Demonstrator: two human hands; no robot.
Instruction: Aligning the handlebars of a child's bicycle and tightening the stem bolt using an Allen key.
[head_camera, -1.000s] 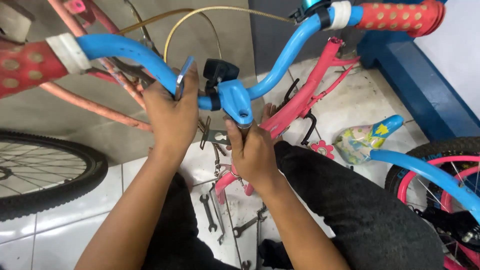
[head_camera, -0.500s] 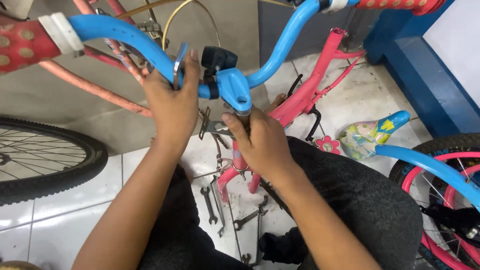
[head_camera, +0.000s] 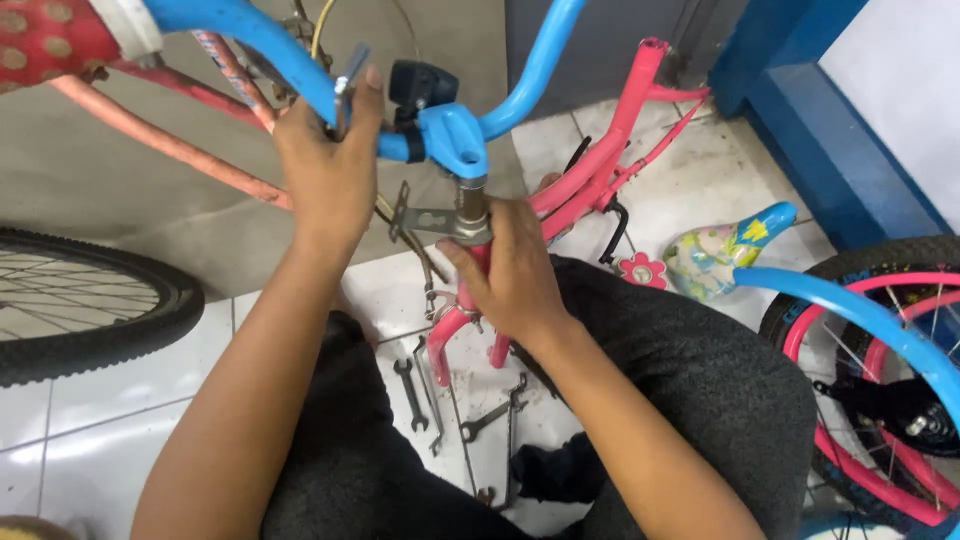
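In the head view, the left hand (head_camera: 330, 170) is closed around the blue handlebar (head_camera: 260, 45) just beside the middle clamp, and a small grey metal piece (head_camera: 350, 80) stands between its fingers and the bar. The right hand (head_camera: 510, 275) is wrapped around the top of the pink bicycle frame (head_camera: 600, 170), directly under the metal stem (head_camera: 470, 205) that comes down from the handlebar; the thumb lies against the metal ring there. A thin metal bracket (head_camera: 415, 220) sticks out to the left from this ring. The frame stands between the knees of the person, who sits low in dark trousers. To do this step well, I think the right hand should keep the frame from turning while the left hand moves the bar slowly, so that the stem stays straight in the tube and the fingers are not pinched near the bracket. The floor (head_camera: 120, 390) is made of white tiles, a little dirty, and about 4 wrenches (head_camera: 410, 390) lie on it between the legs. At the left is 1 black bicycle tyre (head_camera: 110, 330) with spokes; at the right is another wheel with a blue mudguard (head_camera: 850, 310), and a colourful saddle (head_camera: 715, 255) near it. A blue painted wall base (head_camera: 830, 130) runs behind.
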